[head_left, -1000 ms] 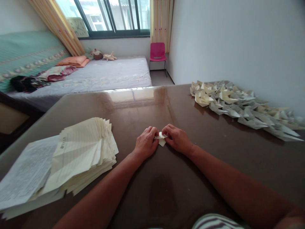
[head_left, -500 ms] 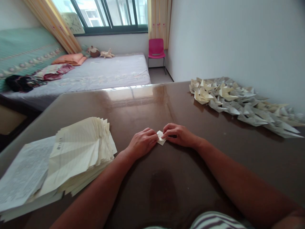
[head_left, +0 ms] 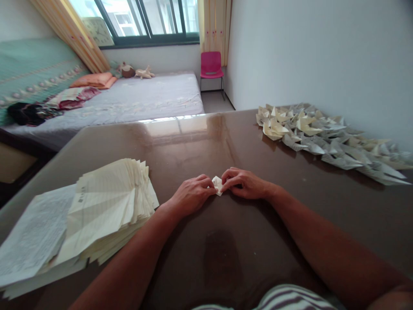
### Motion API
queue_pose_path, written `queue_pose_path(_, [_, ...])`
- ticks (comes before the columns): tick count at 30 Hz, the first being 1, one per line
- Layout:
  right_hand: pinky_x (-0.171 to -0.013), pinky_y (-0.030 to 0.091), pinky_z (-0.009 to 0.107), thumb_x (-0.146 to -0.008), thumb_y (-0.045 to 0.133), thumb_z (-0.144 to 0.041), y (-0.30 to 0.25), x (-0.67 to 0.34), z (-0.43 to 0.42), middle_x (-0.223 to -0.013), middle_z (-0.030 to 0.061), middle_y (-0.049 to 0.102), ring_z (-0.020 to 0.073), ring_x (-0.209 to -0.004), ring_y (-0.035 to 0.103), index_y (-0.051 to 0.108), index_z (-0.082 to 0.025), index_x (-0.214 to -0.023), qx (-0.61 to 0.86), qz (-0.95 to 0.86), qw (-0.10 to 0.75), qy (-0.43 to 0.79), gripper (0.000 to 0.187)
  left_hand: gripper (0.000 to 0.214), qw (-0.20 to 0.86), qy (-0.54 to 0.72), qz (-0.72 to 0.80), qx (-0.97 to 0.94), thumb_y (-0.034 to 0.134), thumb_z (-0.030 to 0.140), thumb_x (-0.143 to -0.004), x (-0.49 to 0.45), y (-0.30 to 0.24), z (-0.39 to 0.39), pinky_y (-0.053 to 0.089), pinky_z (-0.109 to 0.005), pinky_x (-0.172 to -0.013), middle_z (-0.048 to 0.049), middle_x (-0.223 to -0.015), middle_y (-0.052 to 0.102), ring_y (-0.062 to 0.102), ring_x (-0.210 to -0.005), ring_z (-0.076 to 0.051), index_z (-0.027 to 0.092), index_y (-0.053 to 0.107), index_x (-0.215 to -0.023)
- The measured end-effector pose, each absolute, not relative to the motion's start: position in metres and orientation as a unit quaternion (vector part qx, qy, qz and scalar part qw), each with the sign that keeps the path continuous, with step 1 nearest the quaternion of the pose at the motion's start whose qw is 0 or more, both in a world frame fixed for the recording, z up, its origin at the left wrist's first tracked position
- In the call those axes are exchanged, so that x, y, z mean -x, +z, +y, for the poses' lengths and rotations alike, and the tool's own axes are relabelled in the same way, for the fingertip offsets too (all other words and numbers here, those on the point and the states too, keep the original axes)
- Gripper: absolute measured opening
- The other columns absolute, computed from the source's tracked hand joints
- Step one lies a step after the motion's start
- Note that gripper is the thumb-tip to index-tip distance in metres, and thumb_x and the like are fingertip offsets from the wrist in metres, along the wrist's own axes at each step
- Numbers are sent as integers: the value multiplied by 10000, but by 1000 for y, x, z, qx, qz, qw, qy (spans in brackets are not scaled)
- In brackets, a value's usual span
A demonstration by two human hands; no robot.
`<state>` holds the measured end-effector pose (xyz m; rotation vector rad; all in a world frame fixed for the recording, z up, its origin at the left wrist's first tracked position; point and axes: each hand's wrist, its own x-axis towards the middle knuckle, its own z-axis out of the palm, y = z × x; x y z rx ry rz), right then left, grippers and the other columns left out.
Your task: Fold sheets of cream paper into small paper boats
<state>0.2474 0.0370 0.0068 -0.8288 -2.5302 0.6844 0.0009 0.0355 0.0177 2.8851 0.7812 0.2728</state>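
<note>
A small folded piece of paper (head_left: 217, 182), pale cream, lies on the brown glossy table (head_left: 193, 241) between my hands. My left hand (head_left: 195, 192) closes its fingers on the paper's left edge, thumb near the lower corner. From the other side, the fingertips of my right hand (head_left: 242, 182) pinch the paper's right edge. Parts of the paper are hidden under the fingers. Both hands rest low over the tabletop.
To the left lies a thick stack of creased printed sheets (head_left: 103, 202), beside greyer printed paper (head_left: 35, 232). Many folded paper pieces (head_left: 322, 133) are heaped at the back right by the wall. Beyond the table stand a bed (head_left: 161, 94) and a pink chair (head_left: 211, 64).
My left fingertips have shifted slightly right and down along the paper's edge. The right fingertips have moved a little lower on it. The paper stays in place.
</note>
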Motion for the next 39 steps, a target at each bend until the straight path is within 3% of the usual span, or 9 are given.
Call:
queue_pose_path(5, [-894, 440, 295, -789, 519, -70, 15, -244, 32, -1036, 14, 655, 148, -958, 570, 724, -290, -991, 300, -919, 169, 194, 362, 305, 83, 102, 287, -949, 384, 258, -959, -1, 17, 34, 454, -223, -720, -23, -913, 655, 568, -908, -139, 298, 673, -1049])
queue_pose_path(12, [-878, 433, 288, -804, 514, -83, 14, -242, 29, -1036, 10, 668, 150, -943, 576, 720, -295, -980, 315, -921, 156, 166, 344, 350, 48, 60, 285, -956, 421, 228, -927, -4, 23, 28, 441, -233, -673, -10, -980, 643, 551, -895, -158, 378, 607, -1182])
queue_pose_path(16, [-852, 455, 263, -795, 460, -32, 3, -243, 34, -1006, 12, 678, 133, -914, 608, 724, -248, -938, 351, -885, 219, 215, 370, 364, 38, 29, 292, -955, 456, 185, -879, -5, 30, 22, 455, -261, -669, -15, -1064, 631, 554, -949, -189, 346, 603, -1171])
queue_pose_path(19, [-832, 466, 261, -828, 450, -62, 0, -242, 34, -1050, 37, 666, 135, -921, 613, 704, -235, -1040, 383, -867, 243, 207, 373, 365, 47, 22, 305, -951, 495, 165, -843, -8, 33, 17, 471, -276, -668, -37, -1093, 614, 548, -974, -204, 311, 603, -1159])
queue_pose_path(26, [-845, 438, 327, -859, 543, -152, 10, -235, 24, -1119, 41, 656, 203, -990, 542, 690, -355, -1102, 417, -896, 126, 91, 350, 273, 55, -5, 325, -944, 460, 157, -883, -21, 35, 7, 499, -307, -689, -98, -1064, 621, 552, -975, -228, 191, 629, -1094])
queue_pose_path(32, [-899, 429, 322, -900, 475, -145, 11, -254, 36, -1165, 6, 632, 163, -984, 530, 626, -392, -1205, 345, -916, 119, 169, 420, 350, 47, -25, 334, -941, 477, 145, -864, -19, 38, 2, 493, -285, -677, -81, -1061, 612, 586, -921, -212, 208, 574, -1193])
queue_pose_path(39, [-884, 433, 325, -901, 475, -151, 10, -267, 44, -1155, -17, 645, 156, -945, 539, 691, -402, -1089, 353, -911, 114, 183, 381, 356, 49, -48, 329, -942, 446, 146, -869, -24, 42, -1, 501, -313, -716, -118, -1074, 593, 547, -971, -238, 167, 560, -1206])
